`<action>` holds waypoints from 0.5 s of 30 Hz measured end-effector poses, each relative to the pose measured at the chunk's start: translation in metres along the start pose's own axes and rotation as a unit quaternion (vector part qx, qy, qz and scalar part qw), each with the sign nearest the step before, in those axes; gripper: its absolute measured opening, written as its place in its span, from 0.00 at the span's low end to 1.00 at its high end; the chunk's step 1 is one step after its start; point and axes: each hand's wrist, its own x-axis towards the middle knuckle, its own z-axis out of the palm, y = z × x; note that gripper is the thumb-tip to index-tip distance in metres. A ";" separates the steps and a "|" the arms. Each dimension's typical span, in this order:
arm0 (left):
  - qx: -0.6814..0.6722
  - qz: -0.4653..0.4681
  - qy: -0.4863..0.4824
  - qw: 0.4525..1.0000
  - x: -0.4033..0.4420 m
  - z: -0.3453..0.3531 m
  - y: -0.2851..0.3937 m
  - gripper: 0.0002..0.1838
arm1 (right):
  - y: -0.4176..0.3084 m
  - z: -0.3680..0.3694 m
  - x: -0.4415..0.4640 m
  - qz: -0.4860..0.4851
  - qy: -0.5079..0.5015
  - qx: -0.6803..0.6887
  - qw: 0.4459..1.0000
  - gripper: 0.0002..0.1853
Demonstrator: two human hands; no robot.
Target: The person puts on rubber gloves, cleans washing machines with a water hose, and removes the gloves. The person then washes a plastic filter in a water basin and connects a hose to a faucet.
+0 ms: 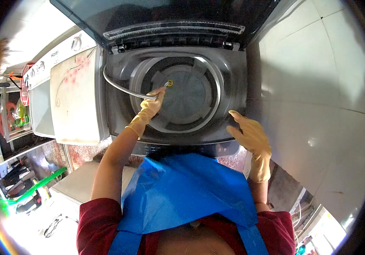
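My left hand (151, 106), in a cream rubber glove, is closed around a pale grey hose (125, 89) over the inside of a top-loading washing machine (120, 114). Past my fingers the hose end points into the round drum (186, 95), with a small yellow ring (170, 83) at its tip. The hose curves back to the machine's left rear edge. My right hand (252, 134), gloved the same way, is by the machine's front right rim with thumb and fingers apart and nothing in it. Whether it touches the rim I cannot tell.
The dark lid (169, 19) stands raised at the back. To the left is a second white washing machine (74, 97) with a flowered cover. A tiled wall (310, 97) rises close on the right. A blue apron (186, 191) covers my front, against the control panel (182, 149).
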 end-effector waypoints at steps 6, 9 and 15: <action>0.364 -0.113 -0.201 0.902 -0.003 -0.031 0.044 0.23 | -0.004 -0.002 0.019 -0.058 0.016 0.000 0.998 0.29; 0.474 -0.092 -0.232 0.844 -0.001 -0.047 0.045 0.20 | -0.005 -0.005 0.018 -0.065 0.023 0.007 0.998 0.29; 0.468 -0.067 -0.068 0.879 0.037 -0.038 -0.067 0.16 | -0.004 0.004 0.016 -0.076 0.004 0.025 0.997 0.29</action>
